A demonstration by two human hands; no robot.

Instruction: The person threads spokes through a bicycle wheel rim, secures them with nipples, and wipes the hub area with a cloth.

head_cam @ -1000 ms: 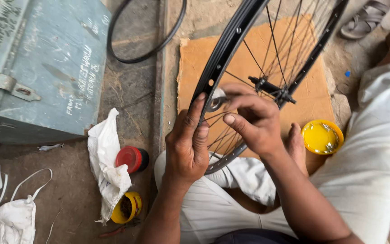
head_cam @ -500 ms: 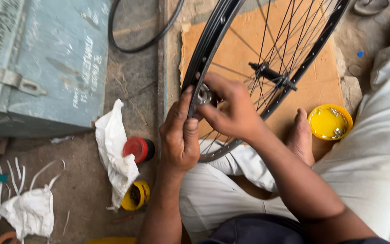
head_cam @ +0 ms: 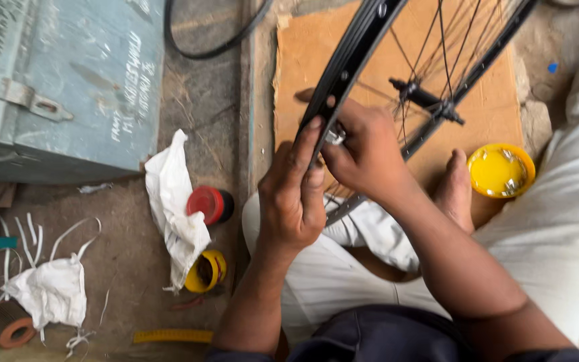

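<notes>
- Fingers of the right hand (head_cam: 368, 153) are pinched together on a small silvery fitting (head_cam: 334, 137) at the black wheel rim (head_cam: 343, 74).
- The rim is clasped by the left hand (head_cam: 294, 198), fingertips pressed on its edge.
- The fitting is best turned in small steps, with the rim kept steady over the lap.
- The spokes (head_cam: 437, 60) and hub (head_cam: 430, 100) lie over cardboard (head_cam: 303, 80); a yellow dish (head_cam: 500, 170) sits beside the foot (head_cam: 456, 191).
- The fitting's exact kind cannot be made out; the wheel's top is cut off.
</notes>
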